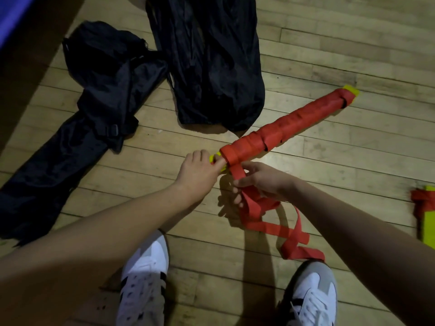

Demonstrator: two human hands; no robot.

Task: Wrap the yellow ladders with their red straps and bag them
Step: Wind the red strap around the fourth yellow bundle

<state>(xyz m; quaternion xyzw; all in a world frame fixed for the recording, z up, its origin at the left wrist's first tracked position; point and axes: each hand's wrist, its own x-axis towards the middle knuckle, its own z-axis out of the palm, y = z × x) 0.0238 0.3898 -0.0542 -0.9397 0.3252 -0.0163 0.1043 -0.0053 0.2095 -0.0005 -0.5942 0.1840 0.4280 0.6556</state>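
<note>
While the left hand (196, 171) gripped the yellow near end of the ladder bundle (289, 123), the right hand (261, 181) pinched the loose red strap (270, 222) just below that end. Wound in red, the bundle slanted across the wooden floor (353, 55), its middle beside the black bag (211, 62); a second black bag (77, 118) lay left of it.

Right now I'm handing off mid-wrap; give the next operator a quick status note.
Left hand grips the yellow near end of the ladder bundle.
Right hand pinches the red strap just below the bundle; its loose tail trails on the floor.
Done: most of the bundle is wrapped.
Left: wind the tail, then bag it. Black bags lie beyond. Another ladder waits at right.
</note>
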